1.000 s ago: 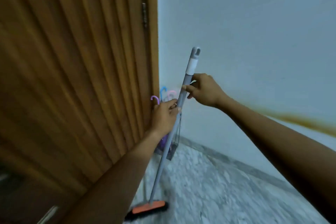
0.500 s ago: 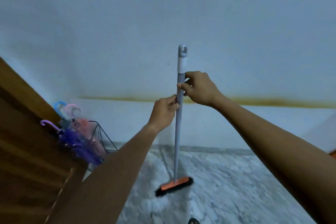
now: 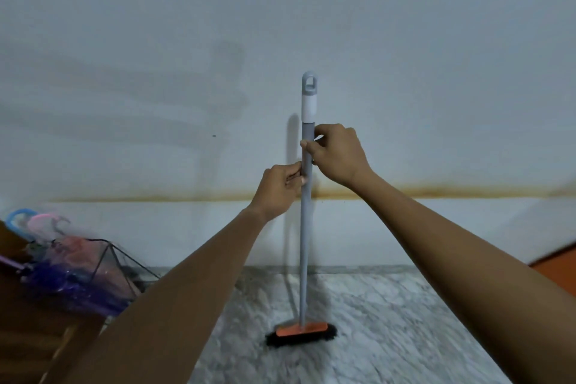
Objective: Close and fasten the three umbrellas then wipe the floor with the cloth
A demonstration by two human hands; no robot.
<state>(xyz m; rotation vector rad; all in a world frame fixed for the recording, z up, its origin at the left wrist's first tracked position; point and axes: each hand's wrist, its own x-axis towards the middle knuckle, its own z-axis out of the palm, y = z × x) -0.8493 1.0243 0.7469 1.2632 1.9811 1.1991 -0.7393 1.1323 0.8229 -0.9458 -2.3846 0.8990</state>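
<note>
Fingers (image 3: 294,176) curled round smooth grey pole (image 3: 303,243), left hand (image 3: 277,193) below right hand (image 3: 338,154), marbled floor (image 3: 389,321)

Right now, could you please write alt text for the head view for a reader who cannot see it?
A person's left hand and, above it, right hand grip the grey pole of a floor brush standing upright on a marble floor before a pale wall. At lower left, umbrellas with curved handles sit in a wire holder.

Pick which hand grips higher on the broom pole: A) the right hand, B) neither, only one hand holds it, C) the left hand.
A: the right hand grips the broom pole just below its white collar, above the left hand.
</note>
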